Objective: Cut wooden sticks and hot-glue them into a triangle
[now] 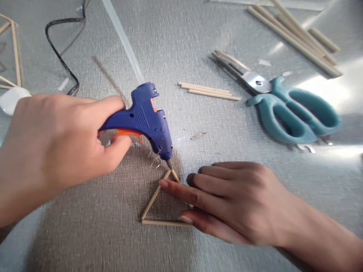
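Observation:
My left hand (pixel 65 136) is wrapped round the handle of a blue hot glue gun (pixel 151 117), thumb beside its orange trigger (pixel 129 133). A clear glue stick (pixel 124 41) sticks out of its back end. The nozzle points down at the top corner of a triangle of thin wooden sticks (pixel 151 200) lying flat on the table. My right hand (pixel 238 200) lies over the triangle's right side, fingers stretched out. Its index fingertip presses on the left stick near the top corner, and the thumb rests by the bottom stick. The right corner is hidden under this hand.
Several short thin sticks (pixel 210 91) lie beyond the triangle. Teal-handled scissors (pixel 295 109) rest at the right, with thicker wooden sticks (pixel 295 37) behind them. A black cord (pixel 61 56) curls at the back left, near a wooden stick frame (pixel 15 53) and a white object (pixel 13 100).

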Available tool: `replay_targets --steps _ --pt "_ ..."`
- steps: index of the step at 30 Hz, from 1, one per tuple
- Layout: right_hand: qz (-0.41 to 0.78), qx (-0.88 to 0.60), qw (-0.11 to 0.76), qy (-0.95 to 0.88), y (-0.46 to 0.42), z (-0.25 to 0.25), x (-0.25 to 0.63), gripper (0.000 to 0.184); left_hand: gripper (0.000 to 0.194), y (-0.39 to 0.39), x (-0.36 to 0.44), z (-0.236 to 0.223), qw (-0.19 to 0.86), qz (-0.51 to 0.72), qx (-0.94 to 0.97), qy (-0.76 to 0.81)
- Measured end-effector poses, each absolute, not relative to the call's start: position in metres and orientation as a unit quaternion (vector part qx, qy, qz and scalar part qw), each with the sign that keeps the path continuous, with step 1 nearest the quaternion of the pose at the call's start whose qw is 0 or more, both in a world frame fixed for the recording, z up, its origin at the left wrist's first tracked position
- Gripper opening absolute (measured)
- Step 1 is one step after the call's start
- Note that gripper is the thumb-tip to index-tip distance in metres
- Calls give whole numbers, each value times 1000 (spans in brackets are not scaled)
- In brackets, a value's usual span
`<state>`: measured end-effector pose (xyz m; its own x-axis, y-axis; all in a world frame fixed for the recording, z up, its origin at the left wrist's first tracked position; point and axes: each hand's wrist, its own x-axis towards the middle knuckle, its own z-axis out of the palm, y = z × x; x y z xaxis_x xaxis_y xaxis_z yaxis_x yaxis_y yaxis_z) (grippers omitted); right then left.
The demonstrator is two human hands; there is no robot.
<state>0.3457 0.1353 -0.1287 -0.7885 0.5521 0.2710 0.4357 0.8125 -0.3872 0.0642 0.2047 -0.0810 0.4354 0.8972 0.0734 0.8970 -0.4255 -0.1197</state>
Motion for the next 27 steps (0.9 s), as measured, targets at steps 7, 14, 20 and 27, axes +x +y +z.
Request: replay_targets --steps 7,14,20,27 --pt "153 -264 191 -933 135 -129 346 38 34 205 66 -80 94 -2 -850 -518" --pt "152 -266 190 -933 135 -128 346 38 38 204 63 -82 78 0 -849 -523" --pt "152 -263 186 -934 136 -128 346 38 38 204 61 -82 61 -5 -847 -528" --pt "149 -261 180 -937 136 -128 346 38 34 203 60 -82 59 -21 -856 -514"
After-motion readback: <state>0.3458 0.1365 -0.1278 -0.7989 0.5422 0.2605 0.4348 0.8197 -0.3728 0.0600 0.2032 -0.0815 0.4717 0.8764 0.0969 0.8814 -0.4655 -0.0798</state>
